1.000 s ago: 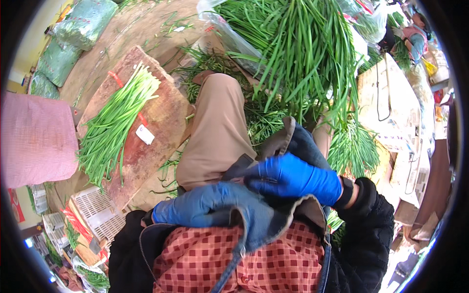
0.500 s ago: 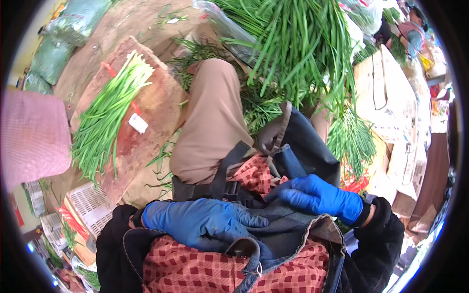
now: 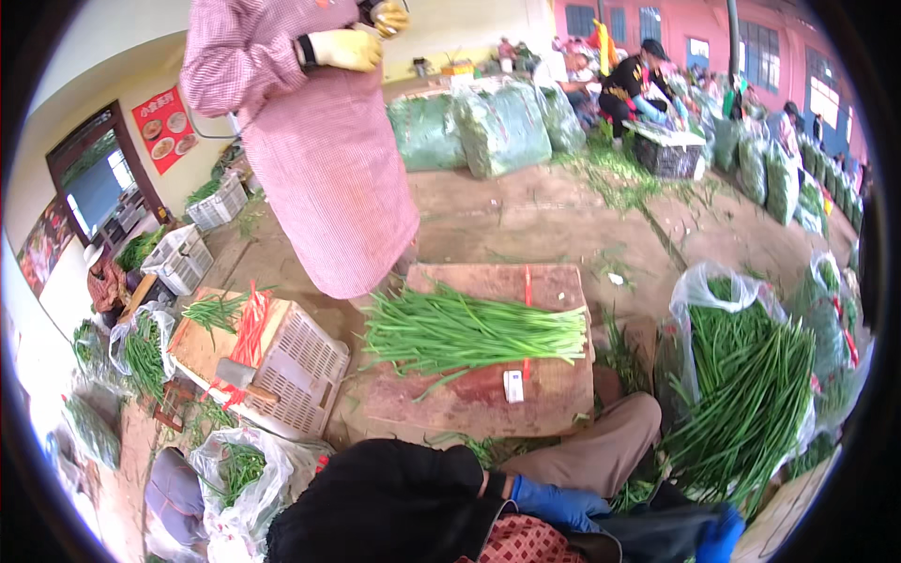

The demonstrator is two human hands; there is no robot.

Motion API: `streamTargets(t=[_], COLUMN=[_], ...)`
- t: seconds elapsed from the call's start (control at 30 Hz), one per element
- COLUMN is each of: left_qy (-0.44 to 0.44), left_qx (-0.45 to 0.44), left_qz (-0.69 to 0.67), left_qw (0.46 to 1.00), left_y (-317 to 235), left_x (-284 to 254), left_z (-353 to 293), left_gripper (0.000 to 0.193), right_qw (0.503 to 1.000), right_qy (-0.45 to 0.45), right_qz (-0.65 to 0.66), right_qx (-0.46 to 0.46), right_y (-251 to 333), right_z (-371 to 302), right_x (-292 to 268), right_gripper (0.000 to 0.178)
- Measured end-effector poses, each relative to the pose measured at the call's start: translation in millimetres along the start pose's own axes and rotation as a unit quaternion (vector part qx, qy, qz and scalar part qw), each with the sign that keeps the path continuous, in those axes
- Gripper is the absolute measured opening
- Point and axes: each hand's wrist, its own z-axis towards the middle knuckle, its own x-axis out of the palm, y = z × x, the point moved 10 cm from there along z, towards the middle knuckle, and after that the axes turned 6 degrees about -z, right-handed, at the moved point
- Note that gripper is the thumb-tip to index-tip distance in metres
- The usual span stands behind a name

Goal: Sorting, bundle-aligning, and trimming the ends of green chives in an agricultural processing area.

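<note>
Both my hands wear blue gloves at the lower edge. My left hand (image 3: 556, 502) lies in my lap against the dark cloth apron (image 3: 648, 537), its fingers mostly hidden. My right hand (image 3: 721, 537) is farther right, at the apron's other side, smeared by motion and partly cut off by the rim. In front of me a loose bundle of garlic chives (image 3: 469, 328) lies across a stained wooden board (image 3: 432, 402), pale ends to the right. A red strip (image 3: 527, 286) runs under those ends. Beside it sits a small white box (image 3: 513, 386).
Beyond the board stands a person in a pink checked smock (image 3: 328, 188) and yellowish gloves. At left is an upturned plastic crate (image 3: 305, 366) bearing a cleaver (image 3: 246, 377) and red strips (image 3: 251, 324). An open bag of chives (image 3: 741, 375) stands at right. Filled green bags (image 3: 507, 131) line the back.
My view has swung up and left, so the board, the standing person and the room now show. My hands sit lower and farther right in the picture, and the right one is blurred.
</note>
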Motion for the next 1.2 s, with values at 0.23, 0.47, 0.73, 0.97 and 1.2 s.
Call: streamTargets(t=[0.23,0.47,0.73,0.97,1.2], left_qy=[-0.277,-0.160,-0.044,-0.157,-0.336], left_qx=[0.086,0.042,0.068,0.199,0.276], left_qz=[-0.085,-0.453,-0.357,-0.012,0.070], left_qw=[0.953,0.876,0.931,0.967,0.898], left_y=[-11,-15,36,-31,-123], left_x=[-97,-46,-56,-84,-98], left_z=[-18,-12,98,98,27], left_gripper=[0.044,0.038,0.044,0.049,0.030], right_qw=[0.990,0.760,0.941,0.968,0.908], right_qy=[-0.119,0.167,0.172,0.028,-0.395], right_qz=[-0.051,0.606,0.290,0.250,0.140], right_qx=[-0.063,0.164,0.025,0.024,-0.001], right_y=[139,12,42,-26,90], right_z=[131,120,94,83,146], right_x=[-54,117,159,124,-76], right_gripper=[0.030,0.028,0.018,0.016,0.014])
